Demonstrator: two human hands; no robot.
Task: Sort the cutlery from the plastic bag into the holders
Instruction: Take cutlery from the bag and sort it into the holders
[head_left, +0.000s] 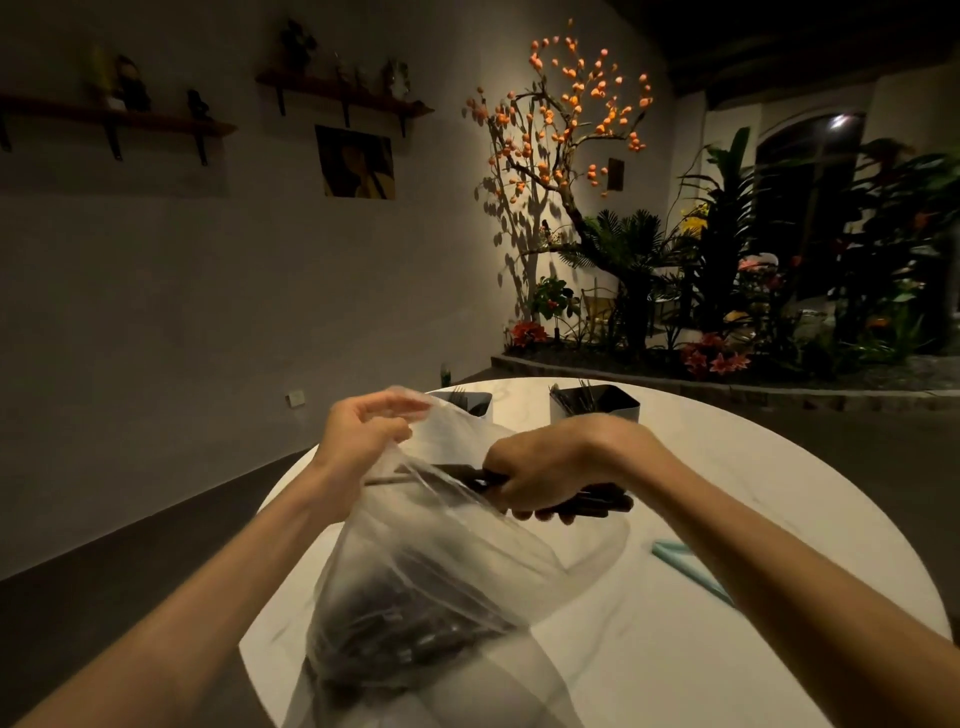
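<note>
A clear plastic bag (441, 561) hangs over the round white table (727, 649), with dark cutlery piled in its bottom (395, 623). My left hand (358, 431) pinches the bag's upper edge and holds it up. At the bag's mouth my right hand (550, 467) grips a bundle of black cutlery (597, 504), whose ends stick out on both sides of the fist. Two white holders stand at the table's far edge: the left holder (475, 408) with forks in it, the right holder (597, 408) with thin dark pieces.
A pale teal object (685, 564) lies on the table to the right of the bag. Beyond the table are a dark floor, a planted bed with an orange-blossomed tree (566, 130), and wall shelves (343, 93).
</note>
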